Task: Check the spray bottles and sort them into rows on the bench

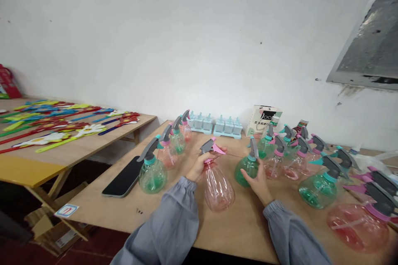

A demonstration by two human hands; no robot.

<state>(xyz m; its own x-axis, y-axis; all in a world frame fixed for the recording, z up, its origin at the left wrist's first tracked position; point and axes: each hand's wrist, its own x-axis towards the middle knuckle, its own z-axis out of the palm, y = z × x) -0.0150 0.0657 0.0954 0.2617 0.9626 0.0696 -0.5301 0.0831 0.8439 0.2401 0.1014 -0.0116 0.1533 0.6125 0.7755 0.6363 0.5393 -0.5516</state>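
My left hand (197,166) is wrapped around the neck of a pink spray bottle (219,190), which leans with its grey-and-pink trigger head pointing away. My right hand (260,181) grips the side of a green spray bottle (242,170) with a grey and teal head; its thumb lies across the front and some fingers are hidden behind. To the left, a row of spray bottles runs back, with a green spray bottle (153,179) nearest. On the right stand several more pink and green ones, including a green spray bottle (317,190) and a large pink spray bottle (357,227).
A black phone (122,178) lies by the left table edge. Pale blue ice-pop moulds (228,127) and a printed box (259,121) stand along the wall. Colourful hand-shaped toys (62,124) cover the left table, across a gap. A numbered label (66,210) marks the front corner.
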